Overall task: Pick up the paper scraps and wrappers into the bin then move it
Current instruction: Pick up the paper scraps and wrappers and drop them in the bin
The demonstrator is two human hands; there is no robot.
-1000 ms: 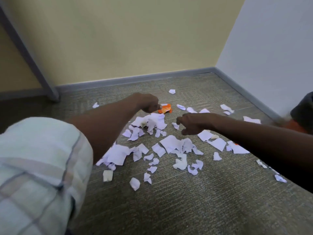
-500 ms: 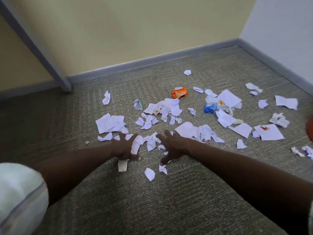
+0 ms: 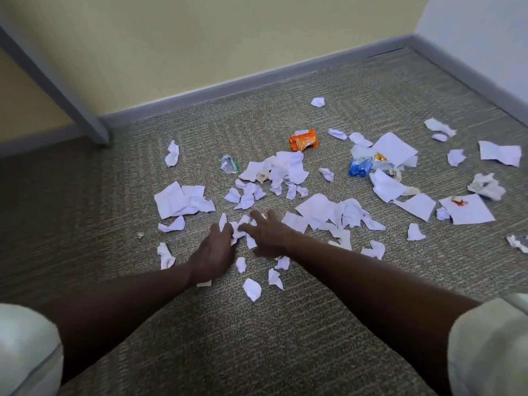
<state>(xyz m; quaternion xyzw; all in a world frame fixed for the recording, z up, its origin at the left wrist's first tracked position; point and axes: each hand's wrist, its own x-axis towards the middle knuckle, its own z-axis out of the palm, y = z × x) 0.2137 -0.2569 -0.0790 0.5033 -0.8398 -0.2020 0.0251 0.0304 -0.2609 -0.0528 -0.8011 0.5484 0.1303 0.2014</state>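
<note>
Closed in since half a second ago: left hand (image 3: 215,248) now clutching paper scraps (image 3: 238,228) at frame centre, right hand (image 3: 267,234) splayed, raking more inward. Best swept into one heap before lifting. Bin not in view.

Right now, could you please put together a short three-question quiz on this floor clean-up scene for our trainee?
1. True or false: the left hand grips white paper scraps.
2. Which wrapper lies nearest the far wall? A) orange wrapper B) blue wrapper C) clear wrapper
3. Fill in: the right hand has its fingers ____ over the scraps on the carpet.

Key: 1 true; 2 A; 3 spread.
</note>
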